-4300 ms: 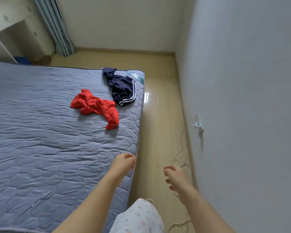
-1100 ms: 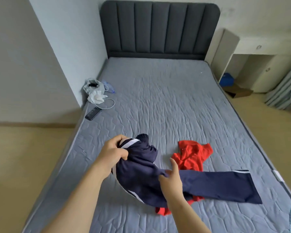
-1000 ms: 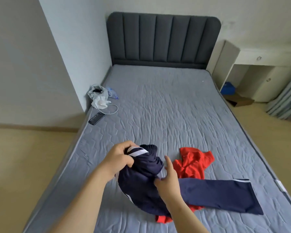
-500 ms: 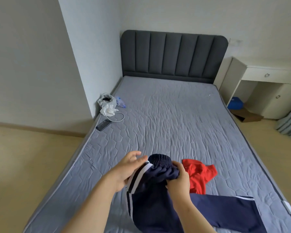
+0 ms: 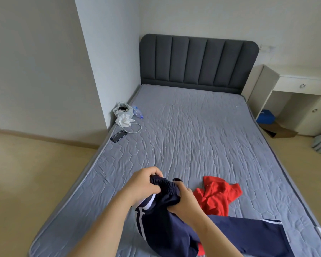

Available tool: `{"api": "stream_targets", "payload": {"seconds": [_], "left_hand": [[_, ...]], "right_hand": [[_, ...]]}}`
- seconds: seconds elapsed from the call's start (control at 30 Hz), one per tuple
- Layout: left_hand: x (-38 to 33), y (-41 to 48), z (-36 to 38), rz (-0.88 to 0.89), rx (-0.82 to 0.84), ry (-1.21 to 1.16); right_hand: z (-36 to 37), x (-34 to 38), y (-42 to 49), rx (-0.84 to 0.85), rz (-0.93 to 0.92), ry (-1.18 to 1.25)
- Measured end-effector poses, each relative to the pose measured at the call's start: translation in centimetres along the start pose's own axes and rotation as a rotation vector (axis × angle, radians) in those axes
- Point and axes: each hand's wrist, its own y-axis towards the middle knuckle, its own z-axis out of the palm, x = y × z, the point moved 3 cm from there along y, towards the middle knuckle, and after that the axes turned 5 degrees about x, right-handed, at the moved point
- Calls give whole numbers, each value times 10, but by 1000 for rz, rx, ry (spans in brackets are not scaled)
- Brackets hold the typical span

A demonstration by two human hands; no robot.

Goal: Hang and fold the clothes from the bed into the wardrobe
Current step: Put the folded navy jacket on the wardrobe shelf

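Observation:
Navy track trousers [image 5: 167, 229] with white side stripes are lifted at the waistband over the near end of the grey quilted bed [image 5: 193, 130]. My left hand [image 5: 144, 184] grips the left side of the elastic waistband. My right hand [image 5: 183, 200] grips the right side of it. One trouser leg trails flat to the right across the mattress. A crumpled red garment [image 5: 219, 197] lies on the bed just right of my right hand, partly under the trousers.
A phone [image 5: 118, 136], a white cable, a white bag [image 5: 123, 113] and a plastic bottle lie at the bed's left edge by the wall corner. A dark headboard [image 5: 198, 62] stands at the far end. A white desk [image 5: 300, 97] and cardboard sit to the right. Wooden floor lies on both sides.
Both hands have shifted onto the waistband and raised the trousers higher; my left hand, open half a second ago, now grips the band. The view has tilted up.

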Motion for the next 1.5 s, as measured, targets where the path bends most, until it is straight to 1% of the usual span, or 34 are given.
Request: {"api": "stream_targets", "payload": {"seconds": [0.07,0.1,0.13,0.23,0.27,0.3,0.4,0.43,0.57,0.67,0.73,0.8,0.87,0.9,1.0,1.07,1.17,1.23,1.3,1.37,1.43,1.5], "left_hand": [[0,-2,-3,37,-12,67],[0,-2,-4,56,-10,100],[2,-2,-5,75,-4,134],[4,-3,-11,116,5,181],[3,-3,-13,125,2,177],[2,-3,-15,131,-2,175],[1,-2,-20,136,0,200],[1,-2,-21,134,4,217],[7,1,-22,122,15,264],[13,5,-21,106,44,289],[18,7,-18,65,95,338],[24,9,-14,-16,166,445],[27,8,-13,-69,205,553],[26,8,-12,-63,208,574],[26,10,-10,-23,208,519],[29,11,-11,-67,195,470],[31,10,-12,-86,189,485],[29,8,-12,-61,148,507],[26,6,-12,-39,100,547],[21,3,-10,-25,83,633],[17,2,-6,-23,103,731],[16,1,-1,-58,156,759]], "right_hand": [[-2,8,-1,90,26,-106],[-5,13,-3,112,36,-191],[-7,15,-2,128,30,-219],[-10,25,-4,235,-31,133],[-9,24,-3,237,-33,169],[-9,24,-2,230,-25,120],[-9,17,6,197,44,-266],[-9,18,7,193,56,-354],[-5,18,5,145,89,-452],[-4,19,4,78,37,-525],[-2,19,3,55,-24,-500],[1,19,4,41,-78,-449],[1,20,6,-19,-119,-421],[1,20,7,-58,-141,-409],[1,22,8,-133,-208,-426],[4,23,8,-158,-238,-473],[3,25,8,-202,-237,-511],[2,26,8,-166,-222,-497],[4,28,6,-121,-239,-431],[8,31,4,-121,-264,-383],[10,32,3,-114,-268,-329],[9,33,3,-104,-261,-307]]}}
